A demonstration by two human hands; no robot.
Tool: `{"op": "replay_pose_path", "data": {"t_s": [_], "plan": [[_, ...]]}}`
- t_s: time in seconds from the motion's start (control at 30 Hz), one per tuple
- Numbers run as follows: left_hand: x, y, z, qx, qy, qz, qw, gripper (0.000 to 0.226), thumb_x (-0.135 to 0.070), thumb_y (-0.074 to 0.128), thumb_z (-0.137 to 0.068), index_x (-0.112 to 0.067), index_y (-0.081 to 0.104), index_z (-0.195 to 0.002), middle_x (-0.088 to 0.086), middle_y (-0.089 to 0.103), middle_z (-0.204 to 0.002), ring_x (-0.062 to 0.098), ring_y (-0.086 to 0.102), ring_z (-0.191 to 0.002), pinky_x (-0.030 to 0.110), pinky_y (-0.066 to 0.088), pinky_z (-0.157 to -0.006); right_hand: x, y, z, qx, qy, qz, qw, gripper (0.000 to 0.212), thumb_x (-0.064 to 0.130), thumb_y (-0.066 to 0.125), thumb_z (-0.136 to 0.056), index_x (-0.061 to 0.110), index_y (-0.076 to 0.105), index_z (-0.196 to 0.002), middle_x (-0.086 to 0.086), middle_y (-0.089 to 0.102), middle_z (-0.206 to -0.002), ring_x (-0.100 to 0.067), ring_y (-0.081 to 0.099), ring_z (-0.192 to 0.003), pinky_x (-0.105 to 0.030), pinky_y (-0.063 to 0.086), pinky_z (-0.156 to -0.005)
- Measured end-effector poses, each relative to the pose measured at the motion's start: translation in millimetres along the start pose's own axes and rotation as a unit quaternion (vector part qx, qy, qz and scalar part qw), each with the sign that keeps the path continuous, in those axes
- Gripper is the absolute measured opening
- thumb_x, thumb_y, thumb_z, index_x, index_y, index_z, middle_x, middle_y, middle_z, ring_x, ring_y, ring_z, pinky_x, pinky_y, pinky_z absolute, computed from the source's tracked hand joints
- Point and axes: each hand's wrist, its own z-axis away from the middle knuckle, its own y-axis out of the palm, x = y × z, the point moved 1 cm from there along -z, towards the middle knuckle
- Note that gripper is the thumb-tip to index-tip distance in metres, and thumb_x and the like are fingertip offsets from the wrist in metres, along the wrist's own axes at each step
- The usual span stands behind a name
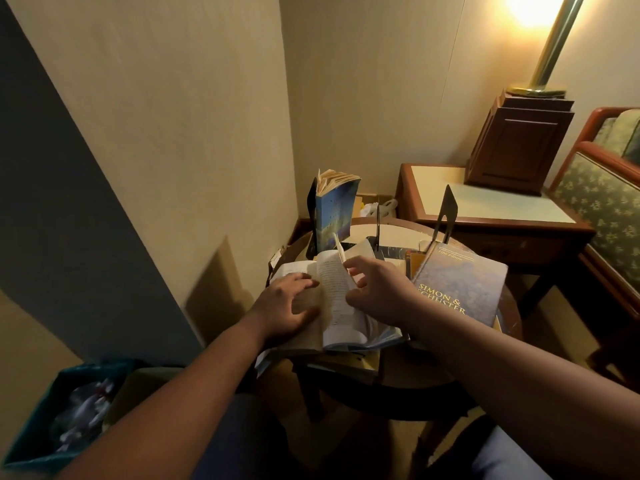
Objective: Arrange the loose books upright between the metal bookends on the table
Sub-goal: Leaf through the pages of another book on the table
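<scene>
An open paperback (337, 299) lies flat on the small round table (450, 372). My left hand (289, 304) presses on its left page with spread fingers. My right hand (377, 292) pinches a page of that book between thumb and fingers, and the page stands up curled. A blue paperback (334, 211) stands upright at the back left against a dark metal bookend (313, 216). Two more metal bookends (378, 221) (447, 213) stand behind the open book. A large Simon & Schuster book (460, 282) lies flat at the right on other books.
More books and papers (349, 362) lie under the open book. A wooden side table (485, 206) with a lamp base (519, 147) stands at the right, beside a patterned armchair (602, 206). A teal bin (65, 410) with crumpled paper sits on the floor at the left, by the wall.
</scene>
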Motion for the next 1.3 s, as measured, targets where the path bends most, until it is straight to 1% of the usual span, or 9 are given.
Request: {"op": "replay_pose_path", "data": {"t_s": [0.13,0.3,0.47,0.6,0.73,0.8,0.9,1.07,1.3], "plan": [[-8,0,-8,0.077,0.006,0.006,0.997,0.091,-0.09,0.05,-0.066,-0.042,0.045,-0.143,-0.012,0.035,-0.155,0.016,0.03,-0.141,0.051,0.032,-0.114,-10,-10,4,-0.028,0.013,-0.04,0.999,0.054,0.012,0.071,-0.085,0.014,0.052,-0.136,-0.003,0.064,-0.124,-0.014,0.067,-0.098,-0.03,0.061,-0.073],[-13,-4,-21,0.144,0.028,-0.103,0.984,0.12,-0.106,0.027,-0.045,-0.044,0.036,-0.147,-0.013,0.027,-0.159,0.02,0.019,-0.145,0.054,0.019,-0.118,-25,-14,9,-0.028,0.012,0.057,0.998,0.06,0.017,0.074,-0.084,0.017,0.05,-0.139,-0.003,0.054,-0.136,-0.02,0.057,-0.119,-0.026,0.055,-0.082],[-16,1,-22,0.171,0.038,-0.147,0.974,0.123,-0.107,0.02,-0.043,-0.047,0.027,-0.15,-0.012,0.02,-0.162,0.021,0.012,-0.148,0.052,0.014,-0.118,-29,-23,18,0.029,-0.086,0.21,0.973,0.051,0.019,0.064,-0.09,0.02,0.052,-0.14,-0.002,0.034,-0.156,-0.025,0.041,-0.139,-0.028,0.05,-0.095],[-14,4,-23,0.173,0.028,-0.157,0.972,0.124,-0.107,0.018,-0.042,-0.048,0.025,-0.15,-0.013,0.016,-0.163,0.023,0.007,-0.149,0.055,0.011,-0.118,-27,-29,20,0.155,-0.125,0.275,0.941,0.044,0.028,0.056,-0.097,0.026,0.051,-0.141,0.002,0.032,-0.16,-0.021,0.028,-0.148,-0.042,0.021,-0.12],[-17,4,-21,0.178,0.025,-0.146,0.973,0.123,-0.107,0.019,-0.043,-0.047,0.023,-0.151,-0.013,0.014,-0.163,0.023,0.005,-0.15,0.055,0.008,-0.118,-32,-24,21,0.223,-0.128,0.329,0.909,0.058,0.05,0.045,-0.101,0.029,0.032,-0.153,0.004,0.022,-0.164,-0.019,0.01,-0.153,-0.051,-0.003,-0.12],[-20,2,-20,0.185,0.018,-0.148,0.971,0.113,-0.102,0.031,-0.053,-0.046,0.023,-0.151,-0.013,0.013,-0.164,0.024,0.004,-0.15,0.055,0.007,-0.118,-34,-20,25,0.253,-0.135,0.354,0.89,0.063,0.056,0.036,-0.102,0.03,0.021,-0.157,0.005,0.014,-0.166,-0.02,0.002,-0.153,-0.05,-0.012,-0.116],[-25,3,-21,0.186,0.014,-0.177,0.966,0.09,-0.082,0.051,-0.076,-0.044,0.022,-0.153,-0.012,0.012,-0.164,0.024,0.002,-0.15,0.053,0.005,-0.119,-36,-17,38,0.267,-0.173,0.368,0.874,0.064,0.058,0.029,-0.102,0.029,0.018,-0.158,0.007,0.014,-0.166,-0.02,0.0,-0.153,-0.054,-0.015,-0.117],[-25,10,-26,0.187,0.016,-0.208,0.96,0.089,-0.082,0.05,-0.077,-0.045,0.02,-0.153,-0.011,0.011,-0.164,0.025,0.0,-0.15,0.055,0.005,-0.118,-40,-20,53,0.282,-0.192,0.342,0.876,0.068,0.065,0.02,-0.097,0.032,0.023,-0.156,0.011,0.019,-0.164,-0.013,0.002,-0.153,-0.048,-0.021,-0.112],[-19,16,-26,0.176,0.025,-0.212,0.961,0.092,-0.085,0.047,-0.075,-0.047,0.016,-0.153,-0.011,0.007,-0.164,0.025,-0.004,-0.15,0.056,0.001,-0.118,-34,-22,22,0.34,-0.089,0.34,0.872,0.073,0.071,0.016,-0.096,0.033,0.012,-0.158,0.013,0.009,-0.165,-0.007,-0.004,-0.151,-0.049,-0.022,-0.111]]}}
